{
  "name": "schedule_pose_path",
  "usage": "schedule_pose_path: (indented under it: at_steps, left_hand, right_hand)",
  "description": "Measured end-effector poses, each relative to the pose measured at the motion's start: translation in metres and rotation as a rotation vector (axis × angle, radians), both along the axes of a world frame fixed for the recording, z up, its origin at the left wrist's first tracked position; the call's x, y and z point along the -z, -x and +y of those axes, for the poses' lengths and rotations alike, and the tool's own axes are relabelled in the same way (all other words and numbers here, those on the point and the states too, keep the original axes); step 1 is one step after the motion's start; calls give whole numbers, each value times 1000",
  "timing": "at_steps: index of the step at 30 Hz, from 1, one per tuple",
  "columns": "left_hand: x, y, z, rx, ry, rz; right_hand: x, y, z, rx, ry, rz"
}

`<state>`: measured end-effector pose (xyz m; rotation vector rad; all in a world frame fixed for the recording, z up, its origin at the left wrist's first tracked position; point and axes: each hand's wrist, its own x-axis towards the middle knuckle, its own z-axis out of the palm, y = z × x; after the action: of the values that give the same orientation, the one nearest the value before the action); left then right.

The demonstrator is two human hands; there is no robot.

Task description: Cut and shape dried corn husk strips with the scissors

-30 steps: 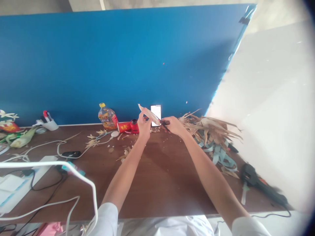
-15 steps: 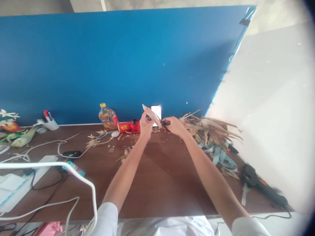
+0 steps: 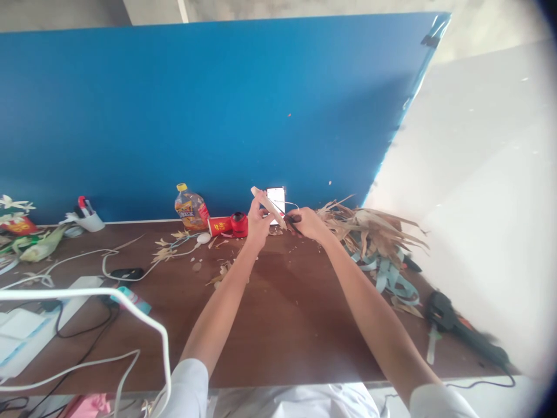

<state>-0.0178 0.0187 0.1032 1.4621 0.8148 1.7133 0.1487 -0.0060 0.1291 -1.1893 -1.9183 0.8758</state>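
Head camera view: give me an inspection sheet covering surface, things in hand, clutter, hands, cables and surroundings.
Surface: brown table, scraps scattered on it.
Things in hand: pale strip; apparent scissors at its lower end, cutting unclear.
Clutter: bottle, dried leaves, likely glue gun.
Hands: left hand holds the strip; right hand holds the scissors.
Cables: white cable at left; black cable at lower right.
Surroundings: blue partition behind; white wall at right.
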Motion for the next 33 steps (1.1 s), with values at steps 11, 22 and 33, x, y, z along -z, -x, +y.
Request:
schedule_pose_path:
  at_steps: [11, 22, 33]
  left_hand:
    - [1, -4, -2, 47, 31, 72]
    - [10, -11, -6, 160, 61, 302]
    - [12, -15, -8, 217, -117, 508]
  right_hand:
    - [5, -5, 5, 72, -55, 0]
    - [6, -1, 13, 145, 18, 396]
    - [14, -5, 22, 243, -112, 386]
